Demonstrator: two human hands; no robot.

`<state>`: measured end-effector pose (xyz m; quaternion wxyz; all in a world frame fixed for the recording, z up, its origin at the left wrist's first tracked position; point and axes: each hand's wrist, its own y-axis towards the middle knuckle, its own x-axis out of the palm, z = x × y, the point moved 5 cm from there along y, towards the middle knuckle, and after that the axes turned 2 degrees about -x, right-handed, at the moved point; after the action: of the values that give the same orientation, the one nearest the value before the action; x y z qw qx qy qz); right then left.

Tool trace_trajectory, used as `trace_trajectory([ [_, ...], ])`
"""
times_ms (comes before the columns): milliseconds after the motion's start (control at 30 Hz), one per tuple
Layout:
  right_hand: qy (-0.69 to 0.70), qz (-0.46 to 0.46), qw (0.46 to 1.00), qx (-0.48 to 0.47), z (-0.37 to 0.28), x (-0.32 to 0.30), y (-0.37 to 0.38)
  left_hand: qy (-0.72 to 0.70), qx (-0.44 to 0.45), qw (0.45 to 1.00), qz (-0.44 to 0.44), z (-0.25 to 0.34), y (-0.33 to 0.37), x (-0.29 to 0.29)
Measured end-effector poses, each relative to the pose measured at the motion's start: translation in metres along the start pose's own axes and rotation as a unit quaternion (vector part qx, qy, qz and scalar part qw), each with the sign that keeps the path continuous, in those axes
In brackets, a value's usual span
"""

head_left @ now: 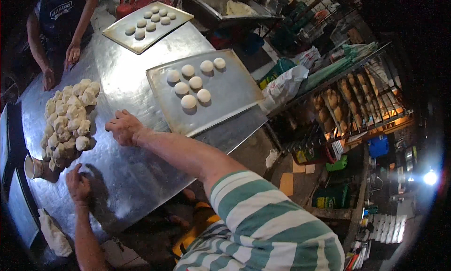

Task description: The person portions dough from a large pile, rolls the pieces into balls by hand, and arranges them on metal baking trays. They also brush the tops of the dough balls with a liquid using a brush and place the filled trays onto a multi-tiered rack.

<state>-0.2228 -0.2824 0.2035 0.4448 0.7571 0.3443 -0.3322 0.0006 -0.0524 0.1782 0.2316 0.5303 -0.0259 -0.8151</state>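
On the metal table lies a heap of pale, rough dough pieces. Just below the heap is my left hand, its fingers bent and closed; whatever they may hold is hidden. My right hand is curled low over the table, between the heap and a baking tray. Its fingers are closed too, and nothing can be made out under the palm. Several smooth round dough balls sit spaced out toward the far left part of that tray.
A second tray of dough balls lies at the far end. Across the table are another person's hands. A small tub and a cloth-like white bundle sit at left. A rack with baked loaves stands at right.
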Motion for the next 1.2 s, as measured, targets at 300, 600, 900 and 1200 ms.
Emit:
trace_trajectory([
  [300,0.041,0.026,0.998,-0.028,-0.034,-0.005,-0.034,-0.011,0.034,0.999,0.018,0.044,-0.038,0.009],
  [600,0.084,0.056,0.993,0.056,-0.001,-0.002,-0.063,-0.035,-0.015,0.988,0.147,0.016,-0.056,-0.007],
  [900,0.024,0.060,0.997,-0.031,0.033,-0.008,-0.015,0.001,-0.001,0.995,0.098,-0.005,0.013,0.007],
  [1200,0.076,0.065,0.988,-0.117,0.015,0.003,-0.005,-0.019,0.059,0.994,0.095,0.054,0.006,0.026],
])
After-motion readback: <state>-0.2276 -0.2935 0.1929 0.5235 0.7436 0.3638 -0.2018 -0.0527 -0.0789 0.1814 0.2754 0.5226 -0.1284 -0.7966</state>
